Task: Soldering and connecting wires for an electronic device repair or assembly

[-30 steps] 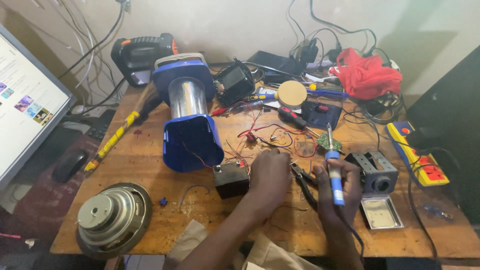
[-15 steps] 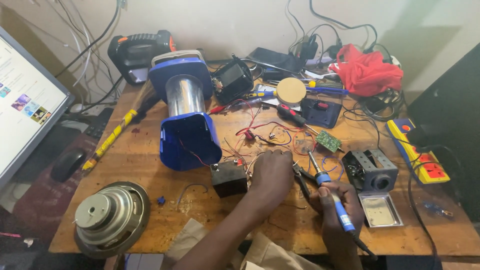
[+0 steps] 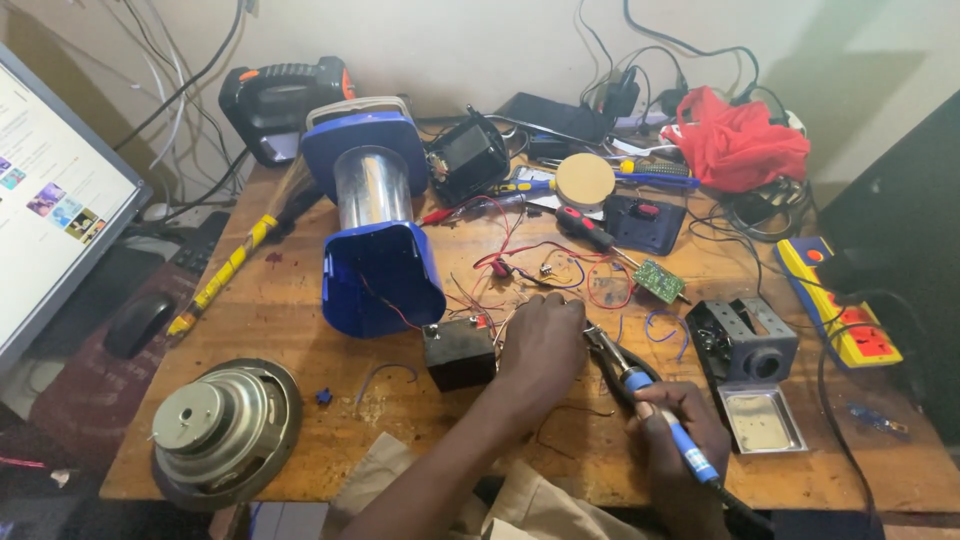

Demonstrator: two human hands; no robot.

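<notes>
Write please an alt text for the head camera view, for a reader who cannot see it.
At a cluttered wooden table, the right hand holds a blue soldering iron toward thin wires under the left hand, beside a small black battery. A blue lantern and a loose speaker lie nearby.

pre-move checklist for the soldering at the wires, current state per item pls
1. Right hand grips the soldering iron by its blue handle: ok.
2. Iron tip at the joint: cannot tell, the tip end is hidden beside the left hand.
3. Left hand steadies the wires next to the small black battery: ok.
4. Iron stand within the right hand's reach, nothing in its holder: ok.
5. Work area free of clutter: not ok, loose wires, a red screwdriver and a green circuit board lie close by.
</notes>
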